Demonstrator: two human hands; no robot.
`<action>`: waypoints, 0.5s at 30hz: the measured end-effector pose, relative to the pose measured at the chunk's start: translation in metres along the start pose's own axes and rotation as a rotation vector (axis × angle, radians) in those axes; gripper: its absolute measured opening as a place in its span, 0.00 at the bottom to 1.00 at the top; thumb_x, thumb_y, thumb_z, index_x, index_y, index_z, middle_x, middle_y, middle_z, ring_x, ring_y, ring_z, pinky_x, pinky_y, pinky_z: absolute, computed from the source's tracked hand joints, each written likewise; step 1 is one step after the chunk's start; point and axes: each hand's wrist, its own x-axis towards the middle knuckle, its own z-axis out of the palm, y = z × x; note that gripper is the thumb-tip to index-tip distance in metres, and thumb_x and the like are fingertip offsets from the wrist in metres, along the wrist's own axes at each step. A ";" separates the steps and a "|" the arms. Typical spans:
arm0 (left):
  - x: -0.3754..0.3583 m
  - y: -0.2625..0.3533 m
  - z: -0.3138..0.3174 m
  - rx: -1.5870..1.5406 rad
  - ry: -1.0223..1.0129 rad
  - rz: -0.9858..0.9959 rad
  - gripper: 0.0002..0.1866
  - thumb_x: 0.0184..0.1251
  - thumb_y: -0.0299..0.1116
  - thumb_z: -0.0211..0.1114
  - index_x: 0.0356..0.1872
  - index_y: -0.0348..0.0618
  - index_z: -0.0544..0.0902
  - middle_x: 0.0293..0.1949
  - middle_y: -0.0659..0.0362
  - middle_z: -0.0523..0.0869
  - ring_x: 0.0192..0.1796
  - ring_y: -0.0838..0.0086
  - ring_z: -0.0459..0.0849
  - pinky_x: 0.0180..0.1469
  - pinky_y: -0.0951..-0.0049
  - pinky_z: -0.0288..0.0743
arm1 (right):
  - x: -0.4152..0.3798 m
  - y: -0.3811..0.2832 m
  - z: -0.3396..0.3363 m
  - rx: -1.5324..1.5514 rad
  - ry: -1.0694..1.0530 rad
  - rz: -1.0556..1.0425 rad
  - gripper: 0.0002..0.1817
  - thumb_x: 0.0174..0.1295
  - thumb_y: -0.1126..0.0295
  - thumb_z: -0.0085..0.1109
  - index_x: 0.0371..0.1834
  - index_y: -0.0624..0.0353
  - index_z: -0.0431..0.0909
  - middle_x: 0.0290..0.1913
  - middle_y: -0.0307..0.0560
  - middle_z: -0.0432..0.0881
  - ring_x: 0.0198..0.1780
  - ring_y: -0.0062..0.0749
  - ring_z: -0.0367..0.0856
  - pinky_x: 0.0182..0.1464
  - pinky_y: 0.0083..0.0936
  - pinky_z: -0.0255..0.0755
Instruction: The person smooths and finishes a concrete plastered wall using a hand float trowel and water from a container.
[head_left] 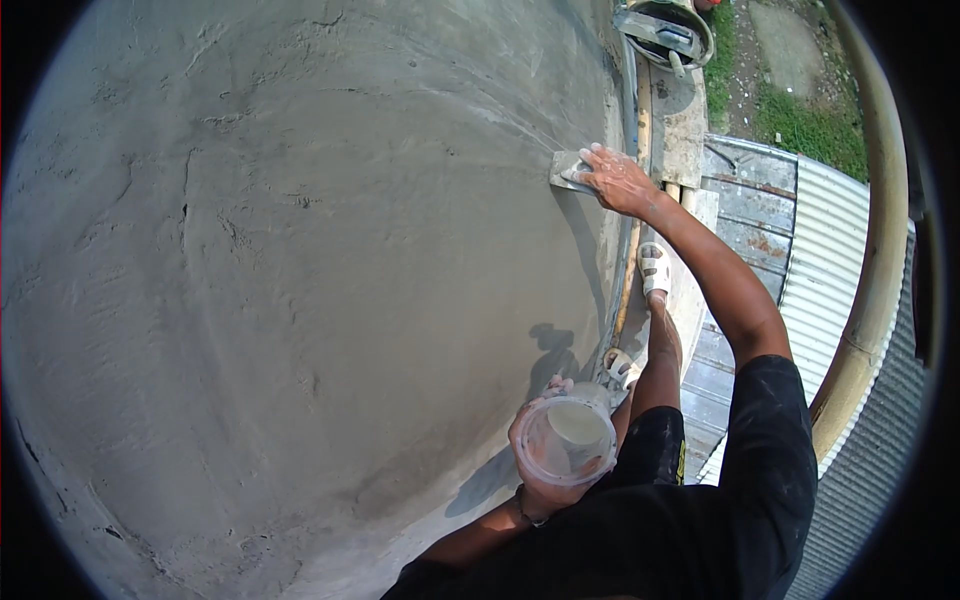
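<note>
My right hand (622, 182) stretches out to the wet grey plaster wall (350, 260). Its fingers are closed on a small flat trowel (562, 170) with a pale blade, which lies against the wall near its right edge. Close to my body, my left hand (538, 488) is wrapped round a clear plastic tub (524, 446) with a round rim. Pale greyish contents show inside the tub. White smears cover the fingers of my right hand.
My feet in pale sandals (654, 268) stand on a narrow ledge beside bamboo poles (644, 110). A bucket (706, 50) with a tool across it stands at the far end. Corrugated metal roofing (825, 250) lies below, and a thick bamboo pole (868, 320) runs along the right.
</note>
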 end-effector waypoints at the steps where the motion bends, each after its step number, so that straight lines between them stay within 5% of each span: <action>1: 0.002 -0.001 0.000 0.005 -0.008 0.010 0.55 0.49 0.37 0.82 0.70 0.36 0.48 0.68 0.35 0.64 0.74 0.45 0.64 0.76 0.46 0.52 | -0.002 0.006 0.004 -0.006 -0.014 0.043 0.21 0.57 0.72 0.61 0.56 0.50 0.81 0.67 0.54 0.71 0.69 0.52 0.68 0.71 0.42 0.64; 3: 0.003 -0.004 0.003 -0.078 0.026 0.032 0.56 0.49 0.38 0.82 0.70 0.36 0.47 0.69 0.35 0.63 0.74 0.44 0.64 0.76 0.47 0.52 | 0.004 0.002 -0.012 -0.014 -0.038 0.082 0.19 0.58 0.72 0.60 0.55 0.51 0.81 0.67 0.54 0.71 0.70 0.51 0.68 0.71 0.42 0.65; 6: 0.003 -0.006 0.005 -0.095 0.033 0.003 0.56 0.50 0.39 0.81 0.70 0.36 0.46 0.69 0.34 0.62 0.74 0.44 0.64 0.76 0.47 0.52 | 0.041 -0.062 -0.124 0.151 0.147 0.125 0.17 0.59 0.71 0.60 0.53 0.49 0.82 0.68 0.53 0.70 0.72 0.52 0.67 0.71 0.42 0.65; 8: 0.006 -0.007 0.005 -0.082 0.033 -0.001 0.57 0.50 0.39 0.81 0.70 0.36 0.46 0.69 0.34 0.62 0.74 0.44 0.64 0.75 0.47 0.52 | 0.054 -0.092 -0.163 0.199 0.242 -0.124 0.19 0.59 0.69 0.62 0.55 0.45 0.81 0.68 0.53 0.70 0.72 0.52 0.67 0.70 0.43 0.66; 11: 0.011 -0.003 -0.003 0.054 -0.026 -0.011 0.57 0.50 0.40 0.81 0.70 0.36 0.45 0.69 0.34 0.62 0.74 0.44 0.64 0.75 0.47 0.52 | 0.061 -0.092 -0.126 0.164 0.265 -0.199 0.23 0.57 0.68 0.65 0.58 0.42 0.80 0.68 0.52 0.70 0.72 0.52 0.66 0.70 0.43 0.66; 15: 0.011 -0.013 -0.005 0.030 -0.063 0.006 0.57 0.50 0.41 0.81 0.70 0.35 0.45 0.70 0.33 0.62 0.74 0.44 0.64 0.75 0.47 0.52 | 0.018 -0.038 -0.042 0.060 -0.066 -0.045 0.24 0.58 0.67 0.64 0.61 0.41 0.78 0.69 0.53 0.71 0.73 0.53 0.66 0.73 0.43 0.63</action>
